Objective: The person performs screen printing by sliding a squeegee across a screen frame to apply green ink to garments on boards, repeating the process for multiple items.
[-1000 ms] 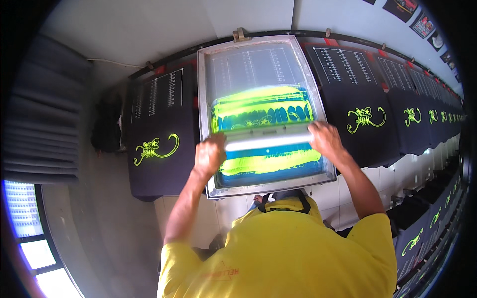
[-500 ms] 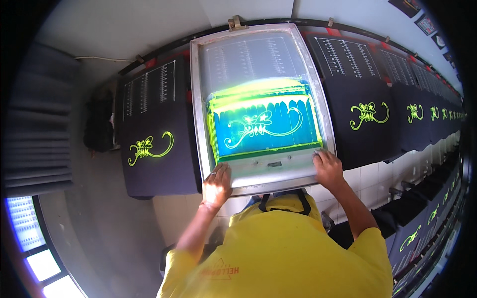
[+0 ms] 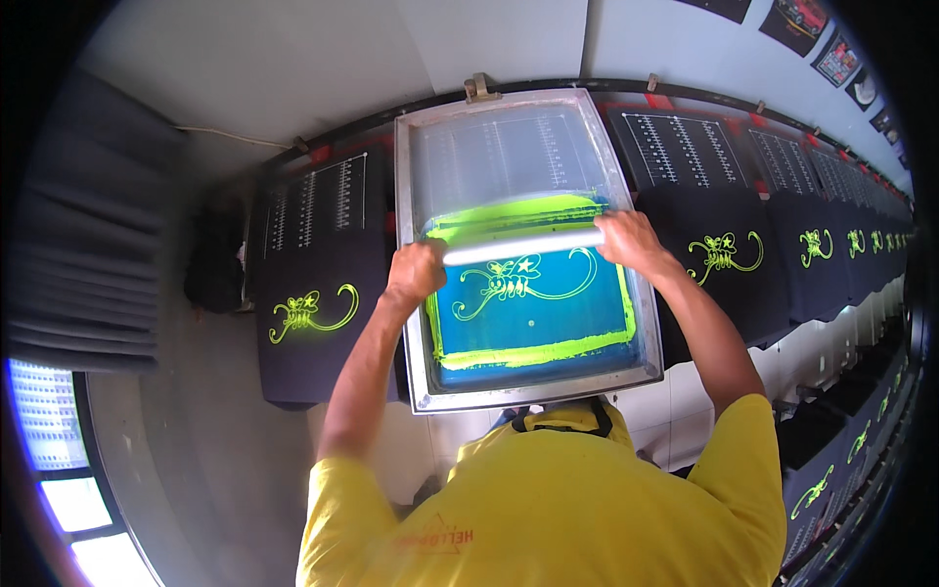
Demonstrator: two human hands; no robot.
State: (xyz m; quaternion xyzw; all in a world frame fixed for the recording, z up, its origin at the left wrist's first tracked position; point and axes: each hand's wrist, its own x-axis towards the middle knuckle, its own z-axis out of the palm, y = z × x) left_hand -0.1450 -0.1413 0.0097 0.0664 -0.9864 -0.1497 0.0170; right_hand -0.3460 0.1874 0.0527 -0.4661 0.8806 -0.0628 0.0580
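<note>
As we are reaching over a metal-framed screen [image 3: 406, 186], we are holding a silver squeegee [image 3: 523, 247] crosswise with both hands; the fingers of our left hand [image 3: 416, 271] are curling closed over its left end, and the fingers of our right hand [image 3: 631, 240] are gripping its right end, slightly farther from us; the squeegee is lying inside the frame, across the far part of the blue mesh [image 3: 577, 328], though we cannot tell whether its edge is pressing down; bright yellow-green ink [image 3: 528, 207] is spreading just beyond it, and a band of the same ink [image 3: 538, 354] is running along the near side of the blue; between that band and the squeegee, a curling line drawing [image 3: 509, 284] is showing on the mesh; to the left, a dark cloth [image 3: 328, 362] is bearing a similar yellow-green drawing [image 3: 302, 313]; to the right, another dark cloth [image 3: 748, 298] is carrying one too, with more printed cloths lining up beyond it.
</note>
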